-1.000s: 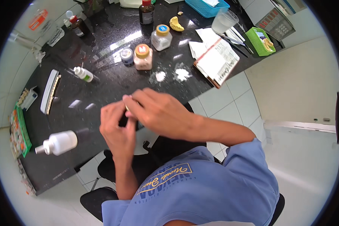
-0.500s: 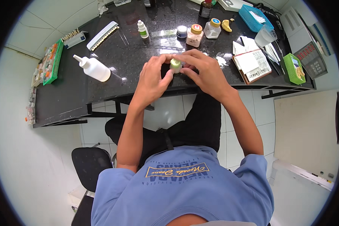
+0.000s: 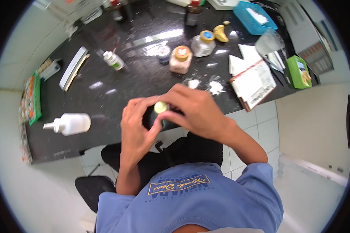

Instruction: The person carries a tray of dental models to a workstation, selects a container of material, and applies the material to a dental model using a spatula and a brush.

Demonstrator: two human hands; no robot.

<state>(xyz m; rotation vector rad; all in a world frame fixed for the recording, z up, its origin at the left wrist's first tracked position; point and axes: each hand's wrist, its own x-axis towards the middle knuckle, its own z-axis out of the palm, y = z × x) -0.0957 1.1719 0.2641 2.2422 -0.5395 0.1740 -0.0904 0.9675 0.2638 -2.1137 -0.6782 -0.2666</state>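
Between my hands, near the desk's front edge, is a small bottle with a pale green cap (image 3: 160,107); fingers hide most of its body. My left hand (image 3: 138,126) curls round its left side, thumb near the cap. From the right, my right hand (image 3: 192,110) closes over it, with thumb and fingers at the cap. Beyond the hands, two patches of white powder (image 3: 216,87) lie on the black desktop (image 3: 101,103). A jar of pink powder (image 3: 180,62) with a gold lid stands just past them, beside a small dark jar with a pale lid (image 3: 163,54).
A white squeeze bottle (image 3: 74,124) stands at left, with a green tray (image 3: 35,99) beyond. Farther back are a dropper bottle (image 3: 113,61), a shade guide (image 3: 74,69) and a clear jar (image 3: 203,44). An open notebook (image 3: 256,83), a plastic cup (image 3: 269,42) and a green basket (image 3: 299,72) occupy the right.
The whole view has shifted and turned, so the desk sits lower in it. My hands and the bottle are farther from the pink powder jar. More of the white powder shows.
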